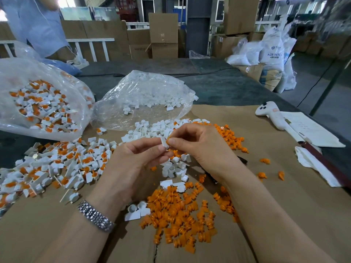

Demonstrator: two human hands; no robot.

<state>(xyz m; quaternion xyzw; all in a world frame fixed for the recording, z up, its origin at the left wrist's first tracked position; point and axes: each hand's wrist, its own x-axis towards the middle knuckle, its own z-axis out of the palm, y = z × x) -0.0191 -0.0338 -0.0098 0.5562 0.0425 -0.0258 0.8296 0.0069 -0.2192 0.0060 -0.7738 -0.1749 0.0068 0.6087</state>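
My left hand point(133, 164) pinches a small white plastic housing point(163, 142) above the cardboard. My right hand point(197, 145) pinches an orange plug point(168, 139) pressed against that housing. Below my hands lies a pile of loose orange plugs point(180, 215). Empty white housings point(152, 130) are heaped just beyond my fingers. To the left spreads a pile of assembled white-and-orange pieces point(57, 164).
A clear bag of assembled pieces point(38, 103) sits at the far left; a clear bag of white housings point(148, 95) stands in the middle. A white handheld controller point(271, 114) and papers point(311, 130) lie at the right. A person in a light blue shirt point(36, 21) stands beyond the table.
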